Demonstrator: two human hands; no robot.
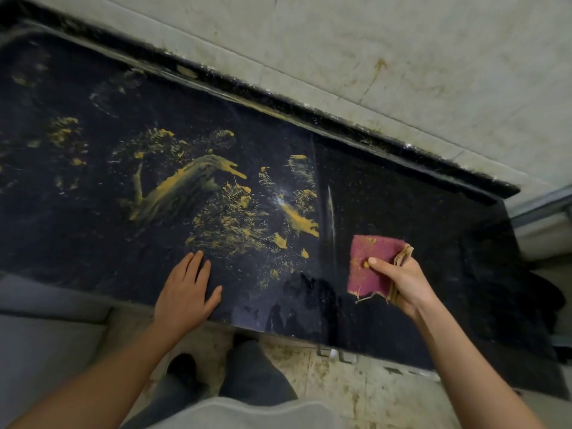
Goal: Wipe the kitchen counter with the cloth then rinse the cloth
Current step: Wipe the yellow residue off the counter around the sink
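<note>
A dark stone kitchen counter (402, 193) runs across the view, smeared with yellow-orange stains (192, 184) over its left and middle parts. My right hand (399, 281) holds a folded maroon cloth (370, 267) just above the counter's right part, thumb pressed on its top face. The cloth's lower edge is frayed and a tan layer shows at its right side. My left hand (185, 289) rests flat on the counter near its front edge, fingers straight, beside the stains.
A stained pale tiled wall (402, 57) rises behind the counter's raised back lip (278, 94). The counter's front edge (278, 331) runs below my hands, with speckled floor (340, 385) and my legs beneath. A pale ledge (544, 230) lies at the far right.
</note>
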